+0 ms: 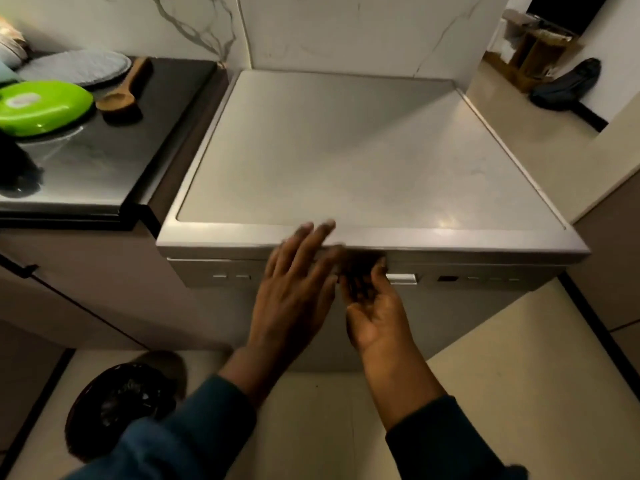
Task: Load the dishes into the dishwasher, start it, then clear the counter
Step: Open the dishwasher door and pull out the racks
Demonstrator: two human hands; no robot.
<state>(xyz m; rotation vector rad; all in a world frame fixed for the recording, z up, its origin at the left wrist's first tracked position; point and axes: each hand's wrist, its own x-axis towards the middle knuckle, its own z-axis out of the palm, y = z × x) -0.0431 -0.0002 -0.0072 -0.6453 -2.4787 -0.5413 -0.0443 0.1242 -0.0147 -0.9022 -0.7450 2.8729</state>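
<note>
A silver freestanding dishwasher (363,150) fills the middle of the view, its door closed. My left hand (298,285) lies flat with straight fingers against the top front edge of the dishwasher. My right hand (370,299) is palm up, its fingers curled into the recessed door handle (401,278) under that edge. On the dark counter (114,143) to the left sit a green plate (41,107), a grey round plate (76,67) and a wooden spoon (121,91).
A dark round bin (121,407) stands on the floor at lower left. A black object (17,168) sits at the counter's left edge. Marble wall behind the dishwasher. A doorway at right shows a dark bag (568,86) on the floor.
</note>
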